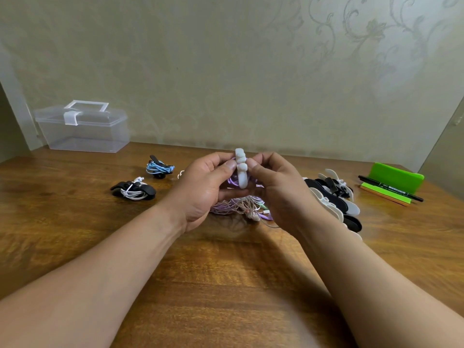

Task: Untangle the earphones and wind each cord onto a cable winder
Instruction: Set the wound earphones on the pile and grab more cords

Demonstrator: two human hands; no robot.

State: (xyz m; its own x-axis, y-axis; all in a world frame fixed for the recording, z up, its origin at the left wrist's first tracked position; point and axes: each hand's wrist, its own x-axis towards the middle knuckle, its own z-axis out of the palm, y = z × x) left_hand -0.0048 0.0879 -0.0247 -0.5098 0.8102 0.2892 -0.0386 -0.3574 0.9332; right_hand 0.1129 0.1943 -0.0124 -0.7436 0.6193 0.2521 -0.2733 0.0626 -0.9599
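As I look through the head camera, the left hand [200, 187] and the right hand [278, 189] hold one white cable winder [242, 172] upright above the table [226, 272]. The fingers of both hands are curled and clamped on its two sides, with the thumbs against it. A purple cord [233, 182] shows at the winder between the hands. Below the winder the tangled earphones [241, 207] lie on the table. To the left of the winder rest a black winder with blue cord [159, 168] and a black winder with white cord [133, 190], and further left a clear plastic box [82, 129]. To the right of the winder I see a pile of empty winders [334, 197], then a green stand [394, 179] with a black pen [391, 190].
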